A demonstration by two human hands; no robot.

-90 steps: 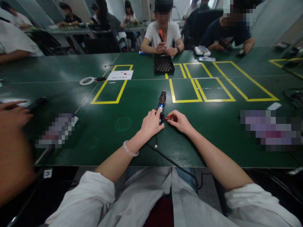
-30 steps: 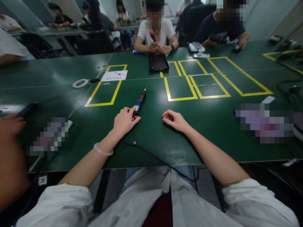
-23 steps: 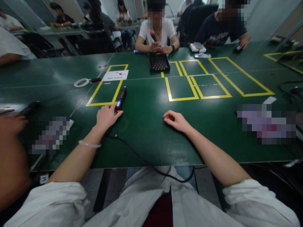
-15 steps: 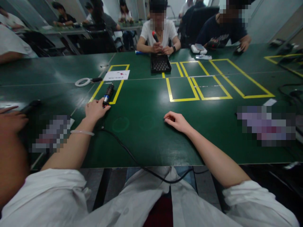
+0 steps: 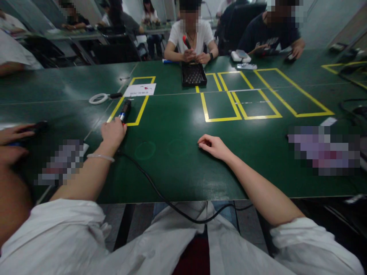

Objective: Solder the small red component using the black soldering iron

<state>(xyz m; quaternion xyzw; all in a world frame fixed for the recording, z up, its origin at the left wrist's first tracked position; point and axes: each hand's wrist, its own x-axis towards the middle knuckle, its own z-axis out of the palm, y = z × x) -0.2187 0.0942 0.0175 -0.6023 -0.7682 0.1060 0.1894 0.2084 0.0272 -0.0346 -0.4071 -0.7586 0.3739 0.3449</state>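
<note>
Change: the electric screwdriver (image 5: 125, 109) is no longer centred in front of you. Your left hand (image 5: 114, 132) has slid it left and away across the table (image 5: 177, 168). It now lies over the near line of the left yellow tape rectangle (image 5: 142, 109), with most of the barrel inside the box. Both of your hands were on its rear end before; now only the left one is.

Left fingers: curled over the rear end of the tool, holding it down on the table. The arm is stretched out and the bracelet (image 5: 100, 157) is at the wrist.

Your right hand (image 5: 213, 146) has barely moved. It rests mid-table, well apart from the tool, fingers loosely clenched with thumb against index. The small red part it pinched earlier isn't visible, and I can't tell if anything is inside.

The cable (image 5: 160, 195) followed the tool. It runs from under your left hand diagonally back, over the table edge and across your lap.

Tool look: lying flat, dark barrel, blue band toward the rear, a bit of red right at your fingertips. The tip points away from you toward the white paper (image 5: 140, 89), not touching it.

Around it: a white ring (image 5: 97, 99) lies left of the box, and a black tray (image 5: 194, 75) sits further back in front of the person opposite. A co-worker's hand (image 5: 13, 134) rests on the table at far left, well apart from yours.
</note>
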